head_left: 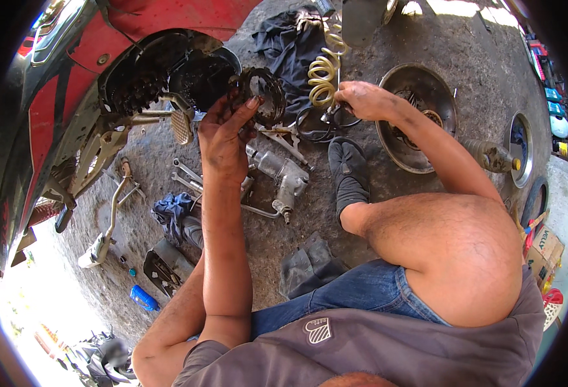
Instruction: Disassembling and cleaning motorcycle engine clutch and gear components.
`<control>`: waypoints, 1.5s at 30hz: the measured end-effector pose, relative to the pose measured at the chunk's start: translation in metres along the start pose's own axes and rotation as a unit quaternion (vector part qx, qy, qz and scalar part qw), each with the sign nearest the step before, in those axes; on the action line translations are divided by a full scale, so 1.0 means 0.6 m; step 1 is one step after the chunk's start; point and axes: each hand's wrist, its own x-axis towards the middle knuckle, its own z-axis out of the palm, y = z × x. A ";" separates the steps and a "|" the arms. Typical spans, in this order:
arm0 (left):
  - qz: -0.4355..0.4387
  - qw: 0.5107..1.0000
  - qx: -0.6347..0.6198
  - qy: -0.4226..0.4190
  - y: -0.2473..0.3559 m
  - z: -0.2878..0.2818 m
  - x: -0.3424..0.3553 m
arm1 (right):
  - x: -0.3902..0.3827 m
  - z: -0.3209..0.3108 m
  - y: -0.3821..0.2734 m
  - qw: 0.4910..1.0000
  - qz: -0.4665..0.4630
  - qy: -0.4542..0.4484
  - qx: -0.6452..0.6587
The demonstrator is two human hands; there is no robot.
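Observation:
My left hand [225, 135] grips a round, black, greasy ring-shaped part [270, 97], held up beside the open dark housing [190, 80] of a red-and-black motorbike [84, 58]. My right hand [368, 100] is closed on an air blow gun [337, 87] with a thin upright nozzle, by a coiled yellowish air hose [321, 87]. Below my left hand, a silver impact wrench [281, 174] lies on the stained floor among metal tools. Right of the hose, a round metal basin [435, 158] holds parts, partly hidden by my right arm.
Dark cloth [277, 45] lies behind the hose. Spanners [184, 174], a blue rag [174, 209], a blue bottle [143, 298] and a parts tray [161, 267] are at lower left. A plastic bottle [497, 158] and second basin [522, 122] stand at right, near cardboard [545, 255].

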 end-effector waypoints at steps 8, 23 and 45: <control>0.011 1.000 -0.004 0.000 -0.002 -0.001 0.000 | 0.090 0.078 -0.060 0.995 -0.097 0.002 0.038; 0.002 1.000 -0.007 0.017 0.007 0.002 -0.008 | 0.189 -0.008 -0.061 0.958 0.209 0.136 0.144; -0.009 0.999 -0.001 -0.046 -0.024 0.027 0.005 | -0.343 0.002 0.229 0.901 0.415 0.121 0.039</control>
